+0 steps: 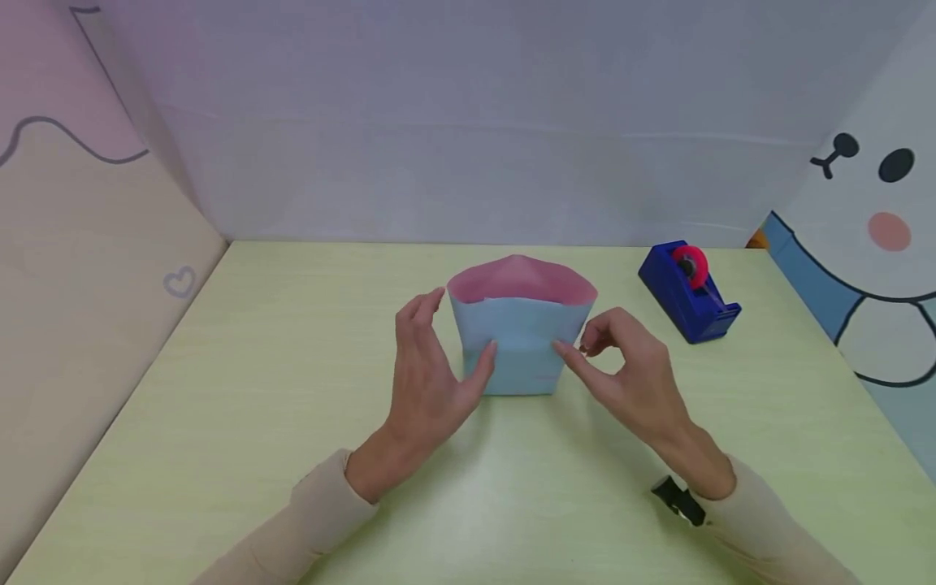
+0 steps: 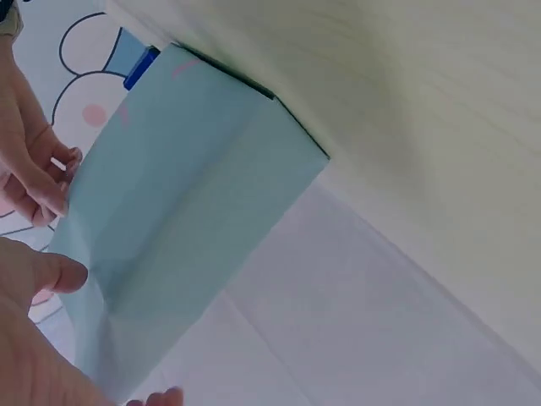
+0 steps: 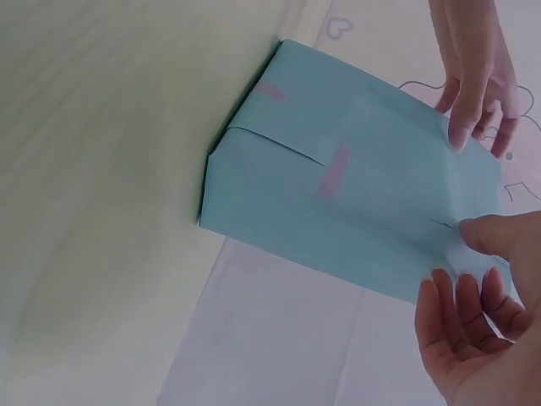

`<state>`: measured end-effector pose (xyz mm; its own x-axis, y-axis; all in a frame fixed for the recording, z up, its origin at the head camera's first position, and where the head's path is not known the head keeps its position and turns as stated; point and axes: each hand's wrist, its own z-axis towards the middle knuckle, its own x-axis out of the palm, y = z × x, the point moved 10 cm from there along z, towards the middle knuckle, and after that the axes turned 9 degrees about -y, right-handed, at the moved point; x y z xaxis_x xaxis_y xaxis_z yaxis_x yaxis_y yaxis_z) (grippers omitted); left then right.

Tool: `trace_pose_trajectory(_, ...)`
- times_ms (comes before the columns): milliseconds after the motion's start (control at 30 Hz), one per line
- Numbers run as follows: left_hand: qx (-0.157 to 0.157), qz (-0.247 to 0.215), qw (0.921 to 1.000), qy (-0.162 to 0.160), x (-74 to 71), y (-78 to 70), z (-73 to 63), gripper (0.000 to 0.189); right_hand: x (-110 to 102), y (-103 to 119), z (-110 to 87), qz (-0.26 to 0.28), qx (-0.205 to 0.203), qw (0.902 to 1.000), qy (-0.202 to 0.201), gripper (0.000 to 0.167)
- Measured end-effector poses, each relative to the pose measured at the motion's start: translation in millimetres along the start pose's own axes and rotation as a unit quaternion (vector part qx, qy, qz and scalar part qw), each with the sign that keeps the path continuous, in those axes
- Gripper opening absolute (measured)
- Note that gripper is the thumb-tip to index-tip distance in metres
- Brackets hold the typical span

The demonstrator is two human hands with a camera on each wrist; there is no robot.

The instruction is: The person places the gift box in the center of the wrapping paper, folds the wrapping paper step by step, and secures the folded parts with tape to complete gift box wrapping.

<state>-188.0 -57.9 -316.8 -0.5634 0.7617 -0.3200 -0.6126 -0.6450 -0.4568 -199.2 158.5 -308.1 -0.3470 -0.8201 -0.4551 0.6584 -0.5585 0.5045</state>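
Observation:
A light blue paper bag [image 1: 522,325] with a pink inside stands upright on the table, its mouth spread wide at the top. My left hand [image 1: 431,378] lies along its left side, fingers fairly straight and the thumb on the front face. On the other side, my right hand [image 1: 636,370] has its thumb on the front near the right edge and its fingers curled at that side. The paper dents beside the thumb [image 3: 490,234] in the right wrist view. Pink strips [image 3: 334,172] mark the bag's lower front face there. The bag's back is hidden.
A blue tape dispenser [image 1: 687,296] with a red-cored roll stands at the back right of the pale table [image 1: 292,341]. A plain backdrop [image 1: 468,130] rises behind, with printed panels [image 1: 870,187] on both sides. A black buckle [image 1: 678,500] hangs at the right wrist.

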Motion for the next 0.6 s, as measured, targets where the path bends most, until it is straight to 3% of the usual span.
trace_pose_trajectory(100,0.085,0.043,0.9952,-0.024,-4.3,-16.8,-0.5,0.07,0,9,-0.8,-0.008,-0.036,0.9993,-0.007,0.033)
trace_pose_trajectory(200,0.164,0.081,0.9823,-0.041,-5.9,-33.1,-3.6,0.058,1,19,-3.3,-0.015,-0.081,0.9966,-0.008,0.026)
trace_pose_trajectory(300,0.217,0.102,0.9689,-0.06,-7.2,-44.3,-7.5,0.046,2,30,-6.1,-0.031,-0.136,0.99,-0.017,0.031)
trace_pose_trajectory(467,0.247,0.099,0.9609,-0.075,-8.2,-50.4,-11.2,0.031,5,49,-10.8,-0.098,-0.234,0.9666,-0.036,0.037)
trace_pose_trajectory(600,0.258,0.106,0.9576,-0.073,-7.4,-51.9,-11.8,0.037,9,53,-12.8,-0.126,-0.261,0.9569,-0.019,0.035)
